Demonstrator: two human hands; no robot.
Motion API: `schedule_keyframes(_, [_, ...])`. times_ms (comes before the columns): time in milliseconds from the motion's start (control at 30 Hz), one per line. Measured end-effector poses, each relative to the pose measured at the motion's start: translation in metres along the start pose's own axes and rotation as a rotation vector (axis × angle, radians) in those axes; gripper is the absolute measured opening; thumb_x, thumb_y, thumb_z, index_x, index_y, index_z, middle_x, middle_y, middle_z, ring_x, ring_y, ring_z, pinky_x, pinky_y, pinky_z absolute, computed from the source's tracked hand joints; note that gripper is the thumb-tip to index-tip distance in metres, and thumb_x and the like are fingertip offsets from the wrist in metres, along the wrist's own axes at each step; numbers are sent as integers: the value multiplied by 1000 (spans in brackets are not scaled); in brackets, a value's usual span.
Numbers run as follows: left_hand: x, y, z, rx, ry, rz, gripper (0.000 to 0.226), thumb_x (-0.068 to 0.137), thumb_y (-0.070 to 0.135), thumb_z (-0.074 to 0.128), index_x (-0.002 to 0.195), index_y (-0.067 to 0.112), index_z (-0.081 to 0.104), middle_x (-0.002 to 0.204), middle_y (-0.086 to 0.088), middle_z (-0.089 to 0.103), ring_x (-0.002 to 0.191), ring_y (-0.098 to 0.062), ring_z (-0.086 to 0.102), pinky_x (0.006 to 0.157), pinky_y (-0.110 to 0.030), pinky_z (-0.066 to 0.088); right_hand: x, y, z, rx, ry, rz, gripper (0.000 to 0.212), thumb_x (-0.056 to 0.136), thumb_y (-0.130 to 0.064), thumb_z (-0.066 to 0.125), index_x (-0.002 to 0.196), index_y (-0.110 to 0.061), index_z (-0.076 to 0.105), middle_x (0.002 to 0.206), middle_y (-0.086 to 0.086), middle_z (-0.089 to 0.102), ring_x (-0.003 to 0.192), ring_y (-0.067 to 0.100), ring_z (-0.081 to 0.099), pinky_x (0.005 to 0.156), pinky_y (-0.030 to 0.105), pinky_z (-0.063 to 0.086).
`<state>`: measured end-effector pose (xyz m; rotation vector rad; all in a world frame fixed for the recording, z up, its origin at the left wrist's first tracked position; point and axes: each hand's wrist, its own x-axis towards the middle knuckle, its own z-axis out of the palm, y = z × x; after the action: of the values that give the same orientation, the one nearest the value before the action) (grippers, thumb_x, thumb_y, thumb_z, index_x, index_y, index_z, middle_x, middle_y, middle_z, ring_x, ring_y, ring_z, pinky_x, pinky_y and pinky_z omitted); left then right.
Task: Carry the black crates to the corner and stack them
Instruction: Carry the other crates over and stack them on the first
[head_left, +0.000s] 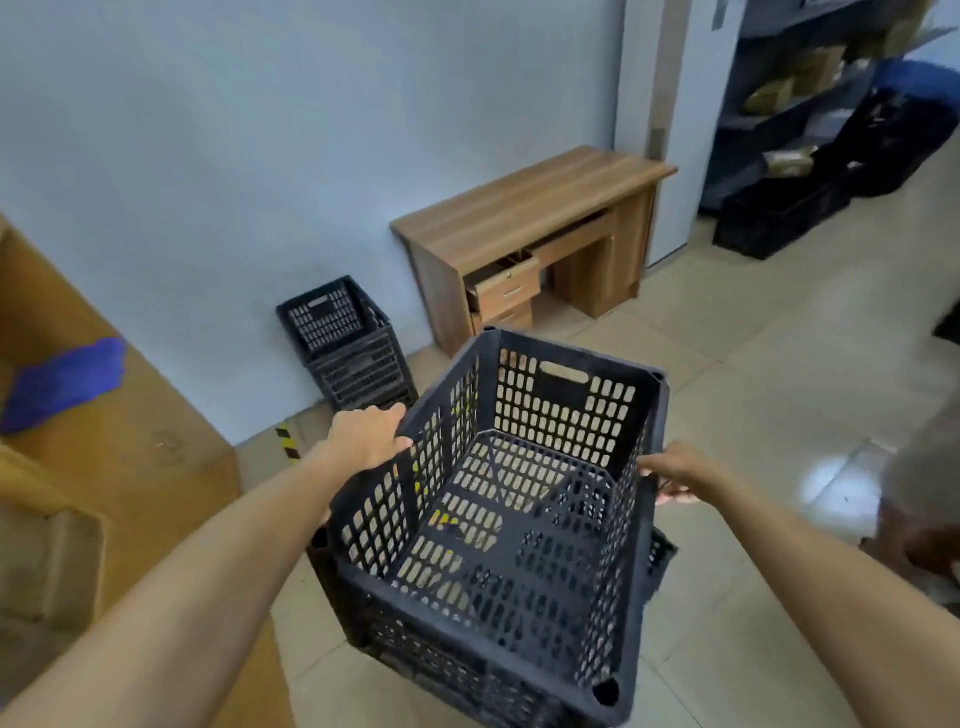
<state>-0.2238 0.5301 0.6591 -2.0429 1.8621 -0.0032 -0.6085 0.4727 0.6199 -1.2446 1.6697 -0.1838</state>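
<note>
- Both bare forearms reach in from the bottom corners of the frame toward a black crate held at centre frame.
- The left hand grips the crate's left rim near its far corner, fingers curled over the top edge and the thumb on the outer side.
- The right hand clasps the right rim about midway along, fingertips showing beneath the edge on the outside.
- The held crate is open-topped and empty, with perforated walls and floor and a handle slot in its far wall; it tilts a little, far end higher in the frame.
- Under its near end, at lower centre, part of another black crate shows; whether the two touch cannot be told.
- Left of centre, a stack of black crates stands on the floor against the pale wall.
- A wooden desk with a drawer ajar stands right of the stack, also against the wall.
- The floor is pale glossy tile; a strip of yellow-black tape lies near the left wrist.
- Cardboard boxes fill the left edge, with a blue item on top.
- At upper right, shelving holds boxes, with more dark crates on the floor below.
</note>
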Motion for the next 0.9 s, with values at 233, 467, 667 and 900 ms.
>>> schedule_keyframes(233, [-4,-143,42,-118,-51,-149,42,91,56,48,117,22,46,112,-4,65,100,-27,63,82,-41,53,34,-119,106,-52,-182,-62,18,92,-3,55,107,4,51,97,22,59,80,31,60,81,41,54])
schedule_keyframes(467, [14,-272,64,-186,2,-278,38,94,49,48,122,23,48,117,-6,65,107,-28,62,87,-38,47,46,-240,198,-139,-234,-117,7,93,3,52,98,6,48,68,14,55,45,17,57,30,17,44])
schedule_keyframes(667, [46,-340,86,-214,23,-334,37,94,44,51,124,23,50,114,-4,65,103,-27,63,87,-36,47,107,-303,261,-304,-239,-57,25,96,-8,52,71,-5,47,34,5,58,21,7,50,28,7,29])
schedule_keyframes(900, [128,-406,113,-281,-6,-419,26,91,41,54,114,28,54,105,-1,69,95,-24,65,84,-35,50,209,-391,304,-456,-333,-56,17,94,-17,55,85,-2,54,44,7,64,37,10,60,36,10,34])
